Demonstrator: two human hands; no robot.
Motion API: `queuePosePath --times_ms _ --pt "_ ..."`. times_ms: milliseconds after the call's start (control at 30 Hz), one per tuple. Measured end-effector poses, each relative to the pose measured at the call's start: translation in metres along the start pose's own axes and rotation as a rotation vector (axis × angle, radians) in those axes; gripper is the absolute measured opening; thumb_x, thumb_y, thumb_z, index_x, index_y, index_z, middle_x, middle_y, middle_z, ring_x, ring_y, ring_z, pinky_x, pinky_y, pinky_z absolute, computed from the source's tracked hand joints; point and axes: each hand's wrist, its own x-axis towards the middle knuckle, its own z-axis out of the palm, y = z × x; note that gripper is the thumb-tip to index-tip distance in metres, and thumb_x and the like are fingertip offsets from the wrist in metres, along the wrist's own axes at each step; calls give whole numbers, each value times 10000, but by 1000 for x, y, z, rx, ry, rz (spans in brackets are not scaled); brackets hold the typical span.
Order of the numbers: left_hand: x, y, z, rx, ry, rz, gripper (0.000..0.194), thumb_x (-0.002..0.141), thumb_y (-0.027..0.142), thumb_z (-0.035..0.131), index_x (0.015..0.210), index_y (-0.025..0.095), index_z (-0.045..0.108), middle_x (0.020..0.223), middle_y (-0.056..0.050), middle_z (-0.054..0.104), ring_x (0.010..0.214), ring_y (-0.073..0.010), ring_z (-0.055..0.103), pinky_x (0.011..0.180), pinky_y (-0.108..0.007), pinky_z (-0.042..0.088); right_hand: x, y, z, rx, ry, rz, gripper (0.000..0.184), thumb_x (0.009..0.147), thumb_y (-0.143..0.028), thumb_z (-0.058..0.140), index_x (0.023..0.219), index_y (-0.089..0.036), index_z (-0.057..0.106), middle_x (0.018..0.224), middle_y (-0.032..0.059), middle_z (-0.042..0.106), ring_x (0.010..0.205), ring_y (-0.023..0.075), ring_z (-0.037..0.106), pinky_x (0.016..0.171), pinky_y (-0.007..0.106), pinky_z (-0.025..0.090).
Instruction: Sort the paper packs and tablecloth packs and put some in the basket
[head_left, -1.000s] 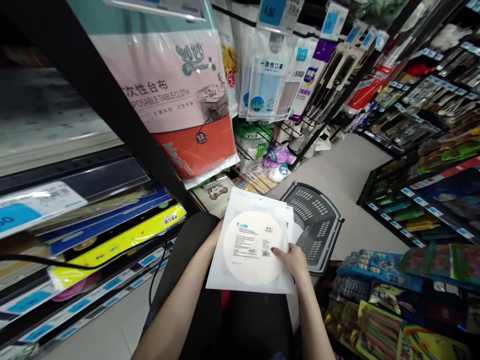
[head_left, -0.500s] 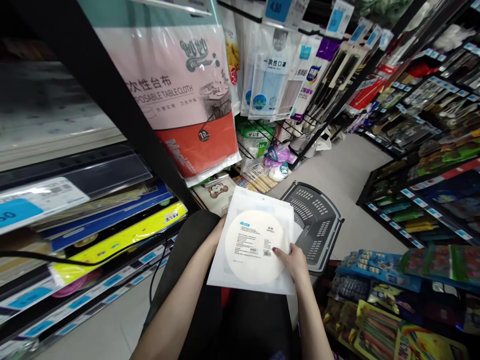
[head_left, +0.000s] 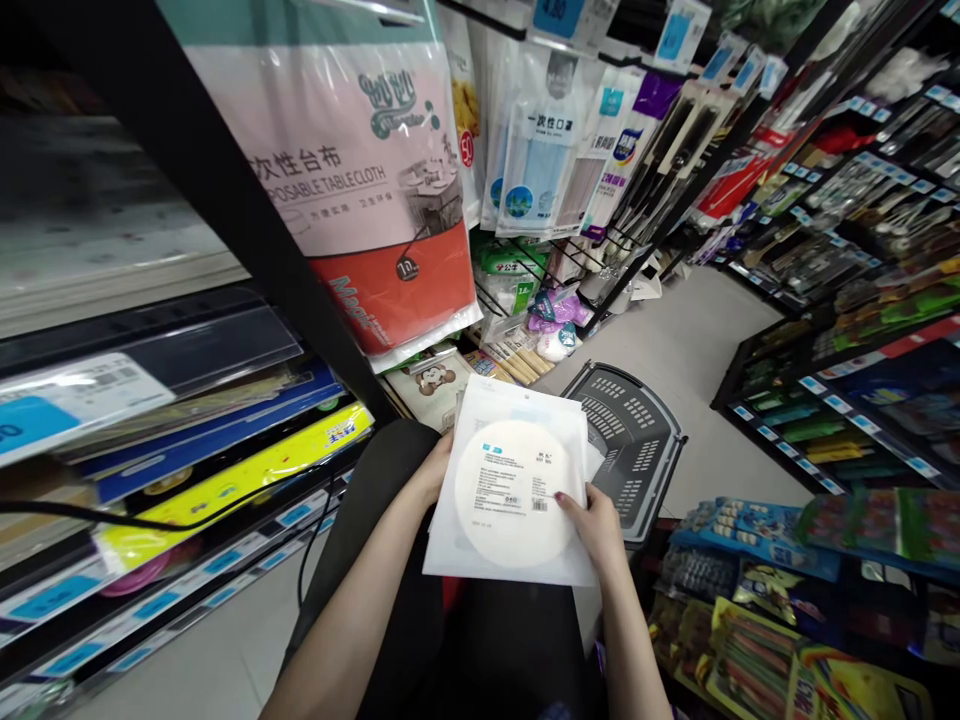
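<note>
I hold a flat clear packet (head_left: 512,480) with a white round pad and a printed label inside, face up over my lap. My left hand (head_left: 435,468) grips its left edge, fingers mostly hidden behind it. My right hand (head_left: 598,522) pinches its lower right edge, thumb on top near the barcode. More thin white packets seem stacked underneath. A dark plastic shopping basket (head_left: 634,450) stands on the floor just beyond the packet.
A pink and red disposable tablecloth pack (head_left: 360,190) hangs at upper left, face mask packs (head_left: 536,150) beside it. Shelves with flat goods and price tags (head_left: 75,395) run along my left. Snack shelves (head_left: 787,600) sit at right. Grey aisle floor (head_left: 690,340) lies ahead.
The packet has shifted slightly right and tilted a little; my right thumb slid along its lower edge. Otherwise the scene is the same.
</note>
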Motion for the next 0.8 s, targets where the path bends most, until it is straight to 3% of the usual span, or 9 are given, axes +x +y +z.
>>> queuePosePath --times_ms 167,333,433,567,800 --pt "-3 0 0 -36 -57 -28 600 548 189 730 1105 153 509 995 -110 634 821 -250 608 736 -375 466 4 37 -41 81 241 -25 465 682 -475 506 962 -115 595 878 106 644 751 234 564 621 279 402" --pt "-5 3 1 -24 -73 -49 691 586 213 716 1208 154 422 1026 -141 623 843 -281 611 723 -388 477 14 96 -105 28 630 132 470 657 -477 527 905 -86 607 842 140 638 722 250 563 585 282 386" --pt "-6 4 3 0 -62 -56 716 591 215 715 1230 157 399 1017 -140 628 838 -286 616 712 -384 487 21 126 -125 -66 740 239 470 694 -452 482 962 -80 584 875 155 628 752 265 561 590 287 375" --pt "-8 6 5 17 -58 -87 722 604 214 708 1245 193 378 1019 -122 632 824 -283 623 691 -381 502 39 156 -116 -191 636 378 413 761 -400 412 1003 -98 556 895 159 620 776 276 564 614 297 361" --pt "-10 9 12 59 0 -143 740 609 213 704 1259 209 350 1034 -122 626 835 -283 623 672 -361 519 95 179 -62 -129 460 446 293 810 -288 443 1023 -110 537 1000 167 590 913 254 554 734 304 389"
